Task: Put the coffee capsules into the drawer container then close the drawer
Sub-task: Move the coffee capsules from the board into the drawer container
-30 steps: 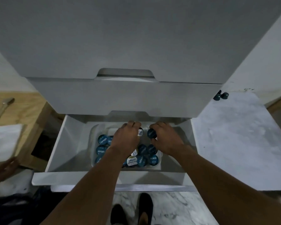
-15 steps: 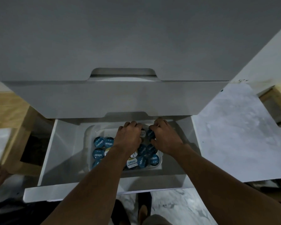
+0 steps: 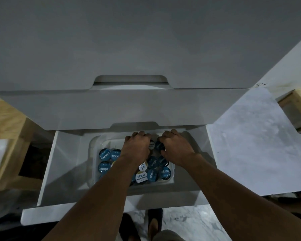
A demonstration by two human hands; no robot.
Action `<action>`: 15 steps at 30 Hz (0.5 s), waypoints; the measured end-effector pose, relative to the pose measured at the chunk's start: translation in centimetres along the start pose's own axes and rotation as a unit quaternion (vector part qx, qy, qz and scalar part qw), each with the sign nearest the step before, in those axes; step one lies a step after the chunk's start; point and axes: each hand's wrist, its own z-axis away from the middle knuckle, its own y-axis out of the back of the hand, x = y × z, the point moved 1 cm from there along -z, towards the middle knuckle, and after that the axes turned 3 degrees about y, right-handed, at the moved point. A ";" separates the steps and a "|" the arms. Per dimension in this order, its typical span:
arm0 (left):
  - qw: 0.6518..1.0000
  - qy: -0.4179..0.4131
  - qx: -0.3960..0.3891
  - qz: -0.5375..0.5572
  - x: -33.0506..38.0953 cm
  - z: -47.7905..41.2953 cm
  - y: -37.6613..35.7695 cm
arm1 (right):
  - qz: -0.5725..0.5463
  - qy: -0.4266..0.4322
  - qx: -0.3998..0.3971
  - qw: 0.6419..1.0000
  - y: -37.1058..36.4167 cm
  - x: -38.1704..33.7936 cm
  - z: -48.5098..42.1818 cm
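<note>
**Capsules Almost Home, Drawer Yet to Close**

The capsules (image 3: 153, 174) are lying packed in the container (image 3: 92, 153), most showing blue lids, with a couple of white-and-gold ones toward six o'clock. The container, a clear tray, is sitting inside the drawer (image 3: 47, 173), nearer its three o'clock wall, and the drawer is standing pulled right out.

Both hands are working at the container's twelve o'clock end, knuckles up, fingers curling down out of sight. The right hand (image 3: 176, 149) is apparently pinching a capsule (image 3: 159, 146) between thumb and fingers on its nine o'clock side. The left hand (image 3: 137, 148) is clenching downward too, with a dark capsule (image 3: 152, 145) showing at its three o'clock edge. Whether it is grasping that one or only pressing on it, I cannot tell.

Further out, the upper drawers (image 3: 129, 108) are sitting closed and overhanging the open one at twelve o'clock. A pale marbled surface (image 3: 250, 145) is stretching away at three o'clock, wooden furniture (image 3: 5, 122) is standing at nine, and the person's feet (image 3: 155, 221) are showing at six.

By my reading, the loading is nearing its end. The tray is looking close to full, and no loose capsules are showing outside it in this view. What remains is seating the last ones among the rest, drawing both arms clear, and pushing the drawer shut, which has not begun.
</note>
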 end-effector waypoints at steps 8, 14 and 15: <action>1.000 -0.003 -0.019 0.009 -0.4 -0.3 0.1 | -0.004 0.002 -0.009 1.000 0.5 0.1 -0.1; 0.999 -0.016 -0.011 0.027 -0.6 -0.2 0.1 | -0.002 0.001 -0.012 1.000 0.8 0.2 -0.1; 0.999 -0.017 -0.011 0.031 -0.6 -0.1 0.2 | 0.000 0.002 -0.014 1.000 0.8 0.2 -0.1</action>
